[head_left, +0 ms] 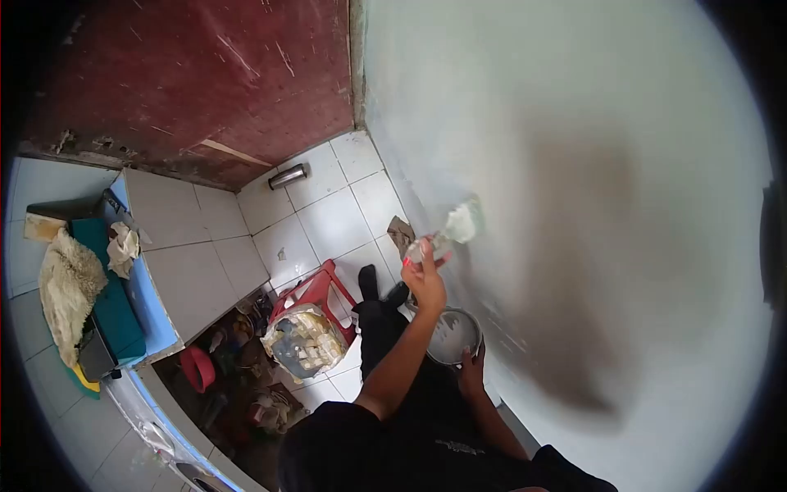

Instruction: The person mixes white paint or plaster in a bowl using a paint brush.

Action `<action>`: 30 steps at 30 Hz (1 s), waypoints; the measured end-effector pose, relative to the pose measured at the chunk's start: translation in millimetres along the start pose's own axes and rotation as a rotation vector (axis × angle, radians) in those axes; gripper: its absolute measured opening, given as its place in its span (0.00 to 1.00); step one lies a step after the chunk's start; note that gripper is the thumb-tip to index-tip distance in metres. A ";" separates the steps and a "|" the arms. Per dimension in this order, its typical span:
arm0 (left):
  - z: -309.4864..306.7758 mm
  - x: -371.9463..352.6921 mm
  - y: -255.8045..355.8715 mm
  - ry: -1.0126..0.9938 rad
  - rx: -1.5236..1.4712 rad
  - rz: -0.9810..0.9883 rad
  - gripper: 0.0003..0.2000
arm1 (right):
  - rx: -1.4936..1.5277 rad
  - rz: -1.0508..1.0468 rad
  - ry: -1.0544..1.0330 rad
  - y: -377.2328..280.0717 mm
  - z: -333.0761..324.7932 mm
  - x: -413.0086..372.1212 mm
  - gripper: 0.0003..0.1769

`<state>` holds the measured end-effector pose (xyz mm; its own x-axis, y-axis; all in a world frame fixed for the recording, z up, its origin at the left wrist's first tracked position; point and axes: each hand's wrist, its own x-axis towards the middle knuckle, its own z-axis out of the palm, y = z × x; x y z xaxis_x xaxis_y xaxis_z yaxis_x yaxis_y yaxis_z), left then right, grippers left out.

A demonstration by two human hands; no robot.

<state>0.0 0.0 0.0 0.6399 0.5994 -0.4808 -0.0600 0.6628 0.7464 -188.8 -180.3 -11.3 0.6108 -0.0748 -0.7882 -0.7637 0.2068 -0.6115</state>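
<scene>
My left hand (425, 281) is closed around the handle of a putty knife (444, 239), raised close to the pale wall (508, 74). White paste (463, 222) covers the knife's blade end, which overlaps the wall in this view. Lower down, my right hand (471, 371) grips the near rim of a round metal bowl (453, 336), held in front of my body. Whitish residue coats the inside of the bowl. My left forearm passes beside it.
A red plastic stool (329, 283) stands left of my legs, beside a paste-crusted container (305, 343). A metal cylinder (288, 176) lies on the tiled floor (328, 215) near the dark red door (197, 74). At far left, a tiled counter (201, 271) holds a fluffy cloth (70, 283).
</scene>
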 end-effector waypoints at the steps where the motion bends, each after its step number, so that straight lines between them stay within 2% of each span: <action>1: 4.0 -9.3 17.8 -0.069 -0.064 0.002 0.13 | -0.029 0.008 -0.010 -0.8 3.6 5.0 0.38; 3: 9.5 -23.5 20.4 -0.135 -0.164 -0.027 0.13 | -0.089 0.003 0.013 -13.7 -7.2 -0.9 0.38; 5: -4.3 0.0 10.1 -0.256 -0.279 -0.130 0.12 | -0.029 -0.024 -0.040 -8.2 5.0 11.4 0.38; 9: -47.9 64.3 -63.2 -0.118 -0.273 -0.281 0.12 | 0.009 -0.047 -0.057 -6.0 9.4 13.0 0.36; 10: -58.3 80.1 -76.5 -0.119 -0.272 -0.274 0.12 | 0.022 -0.035 -0.062 -7.6 9.6 13.0 0.36; 12: -71.8 99.2 -89.1 0.038 -0.043 -0.170 0.11 | 0.038 -0.022 -0.068 -6.9 8.5 11.8 0.36; 15: -70.7 106.1 -93.7 0.149 0.050 -0.159 0.11 | 0.076 -0.017 -0.079 -7.8 8.2 15.1 0.35; 18: -35.2 74.2 -64.3 0.095 0.041 -0.155 0.12 | 0.127 -0.051 -0.091 -11.1 14.2 15.8 0.35; 19: -22.1 55.0 -49.7 0.069 0.072 -0.094 0.12 | 0.146 -0.044 -0.083 -14.2 17.0 16.9 0.35; 22: 7.6 -3.6 15.8 0.032 0.023 -0.037 0.13 | 0.164 -0.035 -0.059 -28.4 31.6 8.3 0.36; 24: 4.4 -28.2 49.6 -0.091 -0.011 -0.087 0.13 | 0.165 -0.037 -0.056 -39.5 46.2 6.0 0.37; 27: -15.5 -52.1 88.6 -0.139 -0.060 -0.003 0.15 | 0.220 -0.133 -0.202 -54.9 67.8 -2.4 0.37; 30: -43.4 -63.9 125.9 -0.090 -0.076 0.080 0.14 | 0.208 -0.220 -0.259 -63.1 93.1 -13.7 0.36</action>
<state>-81.7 64.6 104.7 0.6964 0.6117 -0.3753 -0.1695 0.6484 0.7422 -129.5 -101.5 44.6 0.8078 0.1034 -0.5803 -0.5664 0.4087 -0.7156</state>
